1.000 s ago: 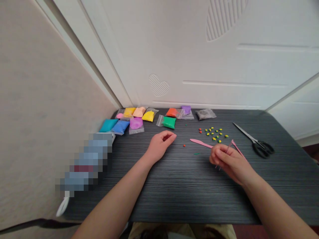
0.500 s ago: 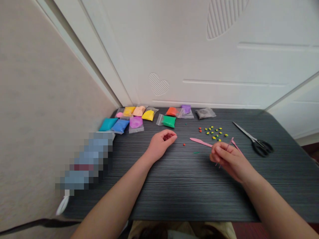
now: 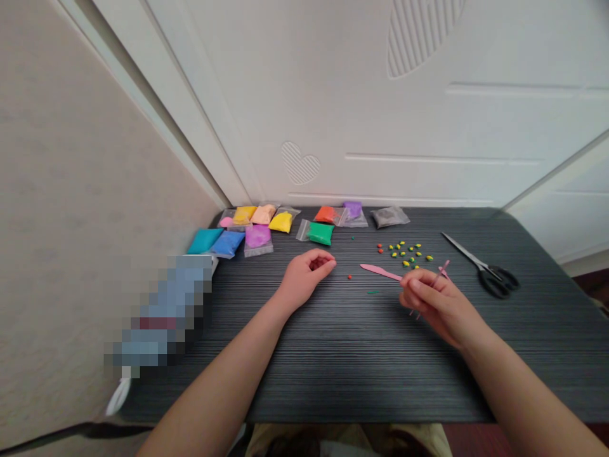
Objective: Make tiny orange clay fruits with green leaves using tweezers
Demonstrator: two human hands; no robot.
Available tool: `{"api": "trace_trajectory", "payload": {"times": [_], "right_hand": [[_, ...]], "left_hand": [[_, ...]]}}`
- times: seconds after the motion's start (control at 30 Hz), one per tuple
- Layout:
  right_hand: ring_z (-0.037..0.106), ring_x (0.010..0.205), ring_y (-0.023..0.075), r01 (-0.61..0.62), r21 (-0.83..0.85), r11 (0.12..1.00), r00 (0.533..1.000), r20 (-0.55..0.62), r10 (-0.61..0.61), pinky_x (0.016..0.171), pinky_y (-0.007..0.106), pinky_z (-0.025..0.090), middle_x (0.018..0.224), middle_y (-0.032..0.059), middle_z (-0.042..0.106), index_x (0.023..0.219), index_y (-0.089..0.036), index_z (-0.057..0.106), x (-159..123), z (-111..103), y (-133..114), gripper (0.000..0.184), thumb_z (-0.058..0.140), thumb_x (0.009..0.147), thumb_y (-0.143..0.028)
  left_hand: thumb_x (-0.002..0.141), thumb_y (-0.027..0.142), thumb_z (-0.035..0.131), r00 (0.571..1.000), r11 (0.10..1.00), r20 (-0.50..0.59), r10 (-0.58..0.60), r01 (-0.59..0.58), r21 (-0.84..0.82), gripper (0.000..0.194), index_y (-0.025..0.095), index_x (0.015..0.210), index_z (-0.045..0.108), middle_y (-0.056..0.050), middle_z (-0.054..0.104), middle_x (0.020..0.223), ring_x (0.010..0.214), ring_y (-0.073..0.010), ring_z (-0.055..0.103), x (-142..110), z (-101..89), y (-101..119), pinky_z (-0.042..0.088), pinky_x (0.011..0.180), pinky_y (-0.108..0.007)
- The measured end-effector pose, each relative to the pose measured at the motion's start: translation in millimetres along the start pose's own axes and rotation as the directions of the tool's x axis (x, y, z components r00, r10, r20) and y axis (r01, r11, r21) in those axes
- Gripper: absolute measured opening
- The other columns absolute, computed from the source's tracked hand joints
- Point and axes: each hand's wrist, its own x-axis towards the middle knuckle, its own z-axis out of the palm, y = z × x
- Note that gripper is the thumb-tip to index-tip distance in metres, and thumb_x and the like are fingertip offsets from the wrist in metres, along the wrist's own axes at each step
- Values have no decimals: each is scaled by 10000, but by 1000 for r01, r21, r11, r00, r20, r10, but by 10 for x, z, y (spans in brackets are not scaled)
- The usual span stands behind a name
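A thin pink rod-like tool [image 3: 436, 279] is gripped by the right hand [image 3: 435, 304], its shaft pinched narrowly between thumb and fingertips. It is held tilted above the bench [image 3: 333, 368], one end pointed towards one o'clock; two fine tips are shown below the knuckles, towards seven. The middle of the shaft is hidden by the fingers. The left hand [image 3: 309, 276] is rested at nine o'clock from the right, fingers loosely curled, thumb and forefinger brought close; whether anything small is held there cannot be told.

A smooth pink knife [image 3: 380, 271] is laid flat, its pointed blade aimed at ten o'clock and its other end covered by the right hand. A second pink tool [image 3: 444, 273] is mostly blocked from sight by that hand. The bench top is dark and finely ribbed.

At about twelve o'clock from the right hand, small oval yellow-and-green pieces [image 3: 406, 263] are scattered, with two red bits [image 3: 380, 248] beside them. Between the hands, a red pellet [image 3: 349, 277] and a thin green strip [image 3: 373, 292] are placed. Black-handled metal scissors [image 3: 484, 268] are set at two o'clock. Plastic bags of coloured, soft-looking material, a green bag [image 3: 320, 233] and a grey bag [image 3: 390, 217] among them, are lined near the far edge, below a white panelled door [image 3: 380, 114].
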Motion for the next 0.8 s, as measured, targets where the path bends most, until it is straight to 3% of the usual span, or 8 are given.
{"api": "trace_trajectory", "payload": {"times": [0.17,0.37,0.8], "right_hand": [[323,523,79,30,33,999,999,13,-31,519,253,210,527,-46,361,677,-177,523,6,0,1,172,522,797,-300],[338,528,74,16,27,1000,1000,-16,-15,511,244,196,554,-50,411,793,-200,587,4,-28,22,101,621,721,-262],[256,448,57,24,188,982,998,57,-35,519,253,219,451,-70,345,817,-211,640,-35,5,-61,126,562,772,-299]], "left_hand": [[712,409,553,1000,1000,-1,1,-1,5,270,170,826,607,-16,607,746,688,-135,542,3,5,-8,424,647,-245],[718,409,552,1000,1000,4,1,-1,21,266,171,827,603,-13,601,740,687,-132,540,5,5,-22,416,646,-239],[721,406,554,1000,1000,-1,-1,1,16,264,172,835,601,-10,595,747,692,-125,533,4,6,-15,411,650,-231]]}}
